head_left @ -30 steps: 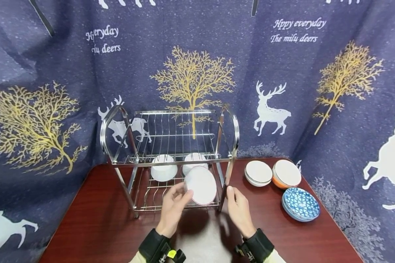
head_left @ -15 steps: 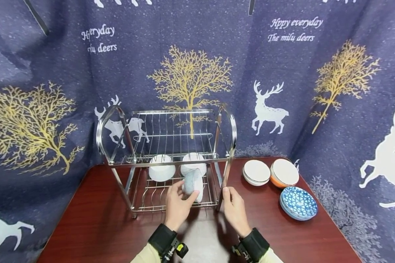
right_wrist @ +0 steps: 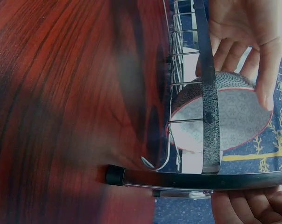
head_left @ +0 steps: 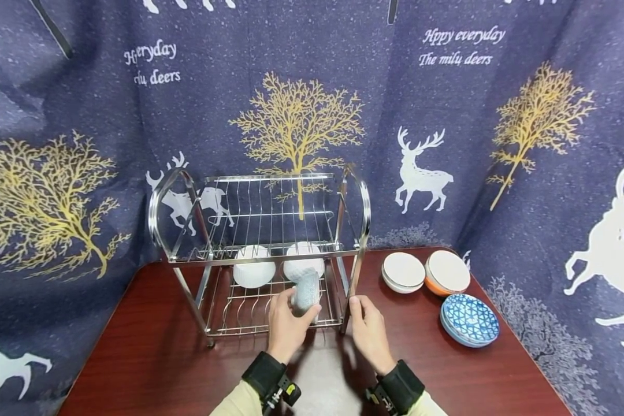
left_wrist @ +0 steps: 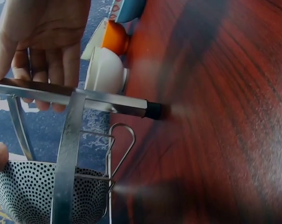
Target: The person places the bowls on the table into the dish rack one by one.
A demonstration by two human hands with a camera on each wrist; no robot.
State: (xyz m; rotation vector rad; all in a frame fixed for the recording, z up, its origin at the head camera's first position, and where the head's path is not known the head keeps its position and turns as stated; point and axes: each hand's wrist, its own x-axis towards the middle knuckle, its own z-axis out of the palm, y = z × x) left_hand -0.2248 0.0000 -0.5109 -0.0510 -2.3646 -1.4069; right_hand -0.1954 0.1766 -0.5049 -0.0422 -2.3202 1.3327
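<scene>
My left hand (head_left: 286, 326) grips a small bowl (head_left: 307, 292) by its edge, thumb on one side and fingers on the other. Black speckles cover the bowl's outside in the left wrist view, and the right wrist view shows its pale patterned inside and red rim (right_wrist: 246, 89). It stands tilted on its side at the front of the lower tier of a two-tier metal dish rack (head_left: 366, 208). My right hand (head_left: 368, 329) holds the rack's right front leg, fingers curled behind it. Two white bowls (head_left: 254, 267) sit on the lower tier behind. Where the held bowl meets the wires is partly hidden.
Right of the rack on the red-brown table (head_left: 135, 358) are white bowls (head_left: 403, 271), white-topped bowls with an orange outside (head_left: 448, 273), and blue-patterned bowls (head_left: 470, 319). The upper tier's front bar crosses above the left hand. A patterned curtain (head_left: 385, 86) hangs behind.
The bowl has turned from showing its open face to standing edge-on, its side towards the head camera. My left hand has shifted slightly right with it. My right hand has stayed on the rack leg.
</scene>
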